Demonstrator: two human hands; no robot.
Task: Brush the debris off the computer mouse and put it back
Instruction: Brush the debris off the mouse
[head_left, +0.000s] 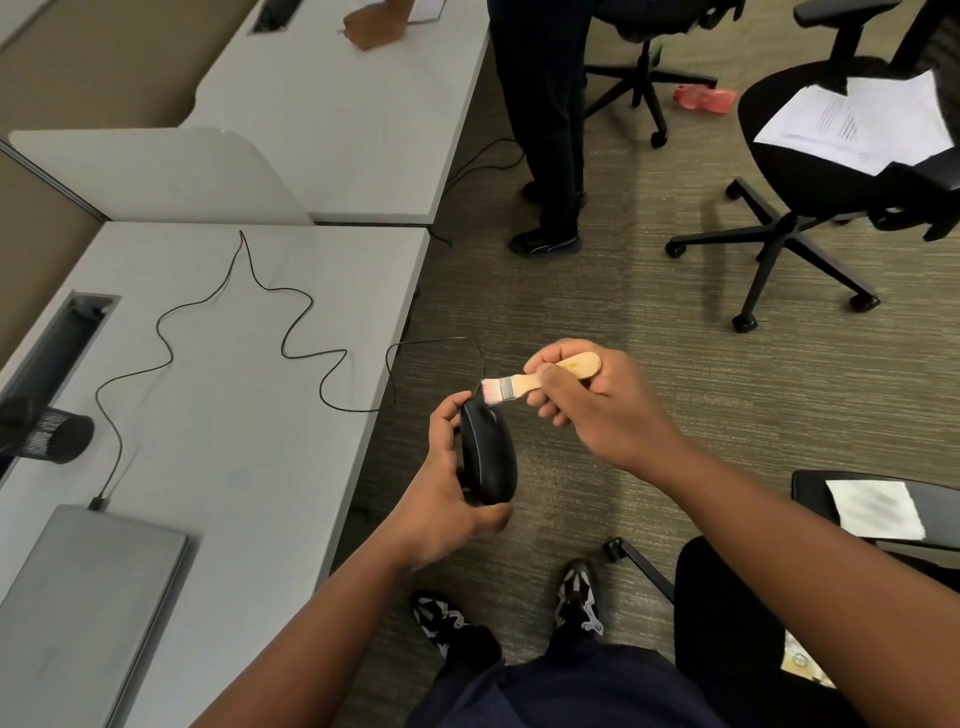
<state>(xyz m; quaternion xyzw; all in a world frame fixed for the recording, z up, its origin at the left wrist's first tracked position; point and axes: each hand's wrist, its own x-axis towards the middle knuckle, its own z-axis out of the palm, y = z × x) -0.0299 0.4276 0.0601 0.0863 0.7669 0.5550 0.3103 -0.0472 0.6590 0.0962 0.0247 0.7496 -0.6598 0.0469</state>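
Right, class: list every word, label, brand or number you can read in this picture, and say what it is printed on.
No text can be read.
Papers on the chair seat: printed lines, too blurred.
White sheet on the nearer chair: blurred.
Mouse, brush, laptop: no visible marking.

We see black mouse (489, 457), thin black cable (228, 306). Brush (540, 382): pale wood handle, silver band, pinkish-white bristles. Desk (291, 415) light grey; laptop (88, 587) grey. Carpet (597, 322) olive-brown, fine streaked pattern. Chairs (810, 171) black, white papers (852, 124) on seat. Our shoes (579, 597) black-and-white patterned; trousers (597, 691) dark navy.
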